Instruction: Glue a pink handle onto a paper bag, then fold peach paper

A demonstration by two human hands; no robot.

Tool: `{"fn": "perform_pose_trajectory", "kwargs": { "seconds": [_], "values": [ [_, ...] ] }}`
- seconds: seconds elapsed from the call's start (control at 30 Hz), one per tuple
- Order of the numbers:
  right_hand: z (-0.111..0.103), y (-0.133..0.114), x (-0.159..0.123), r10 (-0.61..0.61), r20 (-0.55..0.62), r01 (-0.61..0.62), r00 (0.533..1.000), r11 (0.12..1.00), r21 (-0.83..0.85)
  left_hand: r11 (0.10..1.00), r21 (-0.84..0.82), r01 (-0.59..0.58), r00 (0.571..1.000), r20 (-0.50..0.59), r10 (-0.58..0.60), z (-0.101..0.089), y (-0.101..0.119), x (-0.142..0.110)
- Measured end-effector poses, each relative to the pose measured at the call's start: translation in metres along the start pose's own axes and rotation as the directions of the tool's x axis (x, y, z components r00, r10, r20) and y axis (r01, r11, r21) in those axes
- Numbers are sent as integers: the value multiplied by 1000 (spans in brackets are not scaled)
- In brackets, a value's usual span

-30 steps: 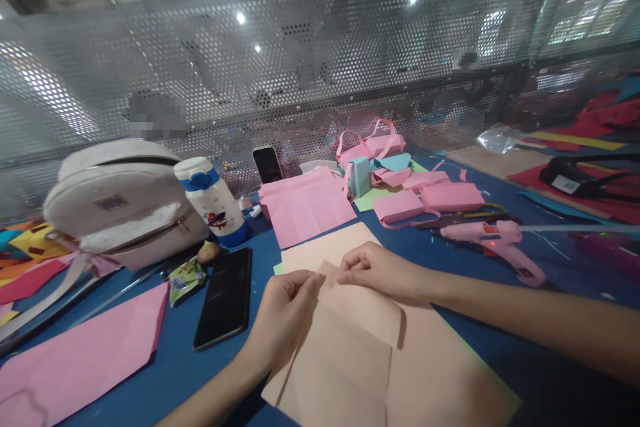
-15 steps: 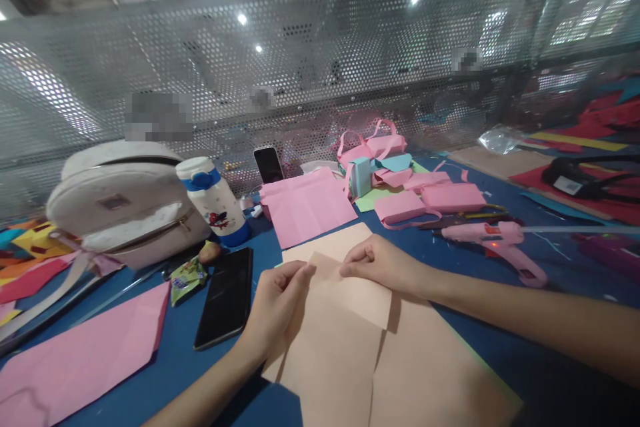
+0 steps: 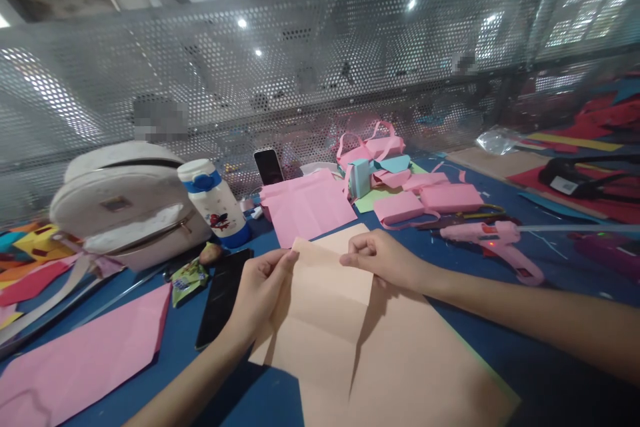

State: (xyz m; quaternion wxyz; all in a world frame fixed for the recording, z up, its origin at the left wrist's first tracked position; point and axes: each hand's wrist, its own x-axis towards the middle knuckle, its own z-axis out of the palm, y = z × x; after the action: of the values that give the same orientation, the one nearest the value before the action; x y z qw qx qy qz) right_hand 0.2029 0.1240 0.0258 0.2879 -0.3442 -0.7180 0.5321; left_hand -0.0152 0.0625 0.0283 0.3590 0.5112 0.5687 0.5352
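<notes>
A creased peach paper sheet (image 3: 320,320) is lifted off the blue table, held at its top edge by both hands. My left hand (image 3: 260,287) pinches the top left corner. My right hand (image 3: 383,257) pinches the top edge further right, fingers curled closed. Under it lies a larger peach sheet (image 3: 430,373) flat on the table. A black phone (image 3: 220,297) lies just left of my left hand, partly covered by the lifted paper.
A white bag (image 3: 123,203) and a white bottle (image 3: 213,200) stand at the left. Pink paper (image 3: 80,360) lies front left, folded pink sheet (image 3: 310,203) behind. A pink glue gun (image 3: 493,240) and pink paper bags (image 3: 430,197) sit right. A perforated metal screen (image 3: 320,80) closes the back.
Both hands have raised the peach sheet and shifted it left, so its left edge now overlaps the phone. The sheet stands steeper than before.
</notes>
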Motion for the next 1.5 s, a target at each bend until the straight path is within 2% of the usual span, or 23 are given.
{"fn": "perform_pose_trajectory", "kwargs": {
  "seconds": [0.33, 0.4, 0.5, 0.63, 0.73, 0.83, 0.97, 1.07, 1.27, 1.5],
  "values": [
    [1, 9, 2, -37, -6, 37, 999, 999, 20, 994, 106, -25, 1000, -11, 26, -20, -1, 18],
    [-1, 9, 2, -54, -15, 54, 998, 998, -11, 994, 113, -14, 1000, 16, 12, -23, -1, 22],
    [-2, 4, 0, -114, 22, 115, 993, 990, -78, 992, 125, 31, 991, 129, -47, -22, 0, 22],
    [2, -3, -7, -140, 162, 162, 977, 977, -136, 980, 173, 96, 934, 324, -148, -6, 4, 5],
    [7, -5, -11, -60, 208, 76, 976, 995, -67, 970, 220, 104, 880, 435, -193, 11, 6, -14],
    [10, -3, -12, 19, 197, -17, 980, 1000, -10, 967, 230, 109, 830, 514, -216, 21, 6, -25],
    [10, -3, -9, -31, 123, 39, 992, 998, -59, 968, 199, 151, 794, 559, -239, 22, 5, -24],
    [9, -1, -7, -30, 115, 34, 993, 999, -31, 966, 168, 195, 803, 538, -256, 20, 3, -20],
    [6, 12, -2, 20, 179, -22, 984, 1000, 9, 963, 92, 252, 843, 468, -265, 16, -2, -14],
    [6, 15, -1, -4, 169, 6, 986, 1000, -15, 965, 84, 250, 848, 463, -260, 12, -8, -9]
  ]
}}
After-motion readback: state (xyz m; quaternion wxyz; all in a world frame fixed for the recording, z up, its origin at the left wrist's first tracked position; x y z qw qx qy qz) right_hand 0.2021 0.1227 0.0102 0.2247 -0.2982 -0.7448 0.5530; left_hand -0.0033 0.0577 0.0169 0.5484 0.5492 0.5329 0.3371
